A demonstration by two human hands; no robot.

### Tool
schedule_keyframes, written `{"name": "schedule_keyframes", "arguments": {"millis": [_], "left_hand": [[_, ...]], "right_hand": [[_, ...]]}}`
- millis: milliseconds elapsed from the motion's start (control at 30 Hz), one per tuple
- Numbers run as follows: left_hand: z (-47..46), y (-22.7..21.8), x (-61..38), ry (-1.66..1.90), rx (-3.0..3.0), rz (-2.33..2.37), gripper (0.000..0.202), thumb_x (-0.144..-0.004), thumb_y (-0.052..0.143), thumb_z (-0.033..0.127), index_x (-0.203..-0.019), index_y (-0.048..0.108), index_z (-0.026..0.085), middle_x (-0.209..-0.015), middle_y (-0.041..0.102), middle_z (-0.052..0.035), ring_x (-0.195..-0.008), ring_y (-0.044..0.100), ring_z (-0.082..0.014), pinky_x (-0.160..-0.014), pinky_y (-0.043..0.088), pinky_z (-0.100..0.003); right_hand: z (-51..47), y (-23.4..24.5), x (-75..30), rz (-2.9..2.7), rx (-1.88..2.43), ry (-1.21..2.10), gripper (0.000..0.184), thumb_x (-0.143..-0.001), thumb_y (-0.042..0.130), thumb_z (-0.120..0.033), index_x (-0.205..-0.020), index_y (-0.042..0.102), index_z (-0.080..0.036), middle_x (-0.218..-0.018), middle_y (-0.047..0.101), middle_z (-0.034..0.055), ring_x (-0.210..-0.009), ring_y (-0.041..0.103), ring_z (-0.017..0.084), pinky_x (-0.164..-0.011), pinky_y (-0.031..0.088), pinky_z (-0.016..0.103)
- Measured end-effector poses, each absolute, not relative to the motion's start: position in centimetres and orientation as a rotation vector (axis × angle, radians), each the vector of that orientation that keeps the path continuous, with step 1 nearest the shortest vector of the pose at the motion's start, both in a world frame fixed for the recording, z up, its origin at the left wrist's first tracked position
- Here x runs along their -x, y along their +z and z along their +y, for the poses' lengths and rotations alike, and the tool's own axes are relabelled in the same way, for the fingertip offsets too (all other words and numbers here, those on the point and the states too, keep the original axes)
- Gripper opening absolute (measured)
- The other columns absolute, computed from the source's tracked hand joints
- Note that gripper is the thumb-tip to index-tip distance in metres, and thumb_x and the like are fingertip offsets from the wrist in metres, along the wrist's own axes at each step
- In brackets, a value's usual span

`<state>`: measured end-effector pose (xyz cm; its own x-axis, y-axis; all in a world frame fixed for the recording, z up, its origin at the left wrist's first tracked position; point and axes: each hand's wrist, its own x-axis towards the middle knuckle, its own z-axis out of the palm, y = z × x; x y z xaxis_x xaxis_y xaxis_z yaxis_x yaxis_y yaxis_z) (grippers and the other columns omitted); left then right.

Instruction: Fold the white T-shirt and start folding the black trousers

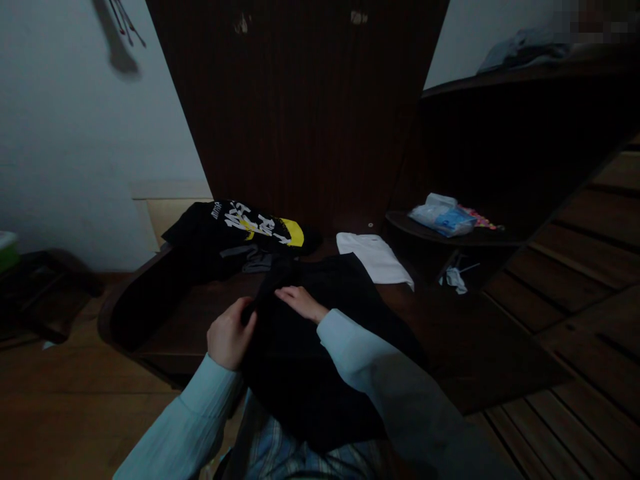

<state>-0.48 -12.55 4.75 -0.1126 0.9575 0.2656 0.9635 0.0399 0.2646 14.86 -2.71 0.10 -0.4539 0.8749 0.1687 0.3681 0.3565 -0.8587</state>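
A black garment point(325, 347) is spread over the dark wooden bench and hangs down toward my lap; its exact kind is hard to make out in the dim light. My left hand point(231, 335) grips the garment's left edge, thumb and fingers closed on the cloth. On top of the same cloth lies my right hand point(302, 302), its fingers stretched out toward the left edge. Behind them rests a heap of black clothing point(245, 227) with white lettering and a yellow patch. To the right of the garment's far end is a folded white cloth point(375, 257).
The dark bench point(170, 320) has a raised curved left end. On the right, a low rounded shelf point(417, 230) holds a blue-and-white plastic packet point(443, 217). Under it sits a crumpled pale item point(456, 280). A tall dark panel point(310, 120) stands behind the bench.
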Motion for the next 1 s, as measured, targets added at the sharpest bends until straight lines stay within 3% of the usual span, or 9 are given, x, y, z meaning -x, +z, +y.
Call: {"name": "schedule_keyframes", "arguments": {"millis": [133, 300, 400, 533, 633, 800, 1000], "left_hand": [[-13.2, 3.8, -2.8, -0.405, 2.374, -2.101, 0.023, -0.083, 0.04, 0.025, -0.103, 0.049, 0.023, -0.103, 0.062, -0.0022, -0.086, 0.062, -0.0165, -0.067, 0.043, -0.023], [-12.9, 2.5, -5.5, -0.253, 2.546, -2.073, 0.024, -0.08, 0.041, 0.019, -0.103, 0.045, 0.022, -0.102, 0.062, -0.0037, -0.084, 0.062, -0.0173, -0.065, 0.043, -0.025], [-12.7, 2.7, -5.9, -0.259, 2.614, -2.05, 0.023, -0.081, 0.042, 0.021, -0.103, 0.045, 0.021, -0.102, 0.062, -0.0051, -0.089, 0.061, -0.0182, -0.07, 0.044, -0.026], [-13.0, 3.9, -5.6, -0.203, 2.728, -1.972, 0.03, -0.079, 0.048, 0.026, -0.108, 0.044, 0.02, -0.11, 0.059, -0.0071, -0.094, 0.06, -0.0197, -0.075, 0.045, -0.028], [-14.0, 4.9, -5.1, -0.007, 2.709, -1.993, 0.036, -0.078, 0.052, 0.028, -0.111, 0.043, 0.019, -0.111, 0.059, -0.0092, -0.093, 0.06, -0.0223, -0.073, 0.047, -0.03], [-15.8, 5.3, -4.3, 0.268, 2.705, -1.974, 0.028, -0.079, 0.048, 0.025, -0.106, 0.045, 0.019, -0.094, 0.065, -0.0103, -0.091, 0.061, -0.0252, -0.072, 0.046, -0.033], [-15.5, 4.4, -4.3, -0.06, 2.692, -2.022, 0.019, -0.082, 0.041, 0.022, -0.1, 0.047, 0.023, -0.101, 0.062, -0.0044, -0.088, 0.061, -0.0187, -0.069, 0.045, -0.026]], "right_hand": [[-2.8, 0.3, -15.0, -1.846, 1.275, 1.186, 0.051, -0.079, 0.041, -0.056, -0.05, 0.054, -0.016, -0.048, 0.05, -0.001, -0.059, 0.053, 0.014, -0.065, 0.042, 0.028], [-1.9, -0.9, -14.9, -1.368, 1.085, 1.287, 0.03, -0.067, 0.062, -0.042, -0.083, 0.063, -0.016, -0.082, 0.067, 0.0048, -0.083, 0.06, 0.019, -0.079, 0.046, 0.032], [-0.7, -1.8, -15.1, -1.154, 1.083, 1.249, 0.033, -0.069, 0.059, -0.032, -0.099, 0.058, -0.016, -0.1, 0.065, 0.0077, -0.093, 0.06, 0.019, -0.084, 0.046, 0.033], [0.6, -2.3, -15.6, -1.144, 1.226, 0.99, 0.047, -0.07, 0.057, -0.021, -0.116, 0.047, -0.018, -0.116, 0.057, 0.0097, -0.111, 0.05, 0.019, -0.096, 0.037, 0.035], [0.6, -2.2, -15.7, -1.211, 1.321, 0.919, 0.05, -0.07, 0.056, -0.015, -0.119, 0.045, -0.017, -0.118, 0.055, 0.0112, -0.112, 0.049, 0.019, -0.097, 0.035, 0.035], [0.2, -1.9, -15.4, -1.298, 1.28, 0.891, 0.048, -0.069, 0.052, -0.007, -0.116, 0.049, -0.015, -0.114, 0.057, 0.0109, -0.11, 0.051, 0.018, -0.096, 0.037, 0.034], [-0.2, -1.5, -15.4, -1.323, 1.334, 0.898, 0.047, -0.071, 0.055, -0.014, -0.117, 0.046, -0.017, -0.113, 0.058, 0.0103, -0.109, 0.052, 0.019, -0.096, 0.037, 0.035]]}}
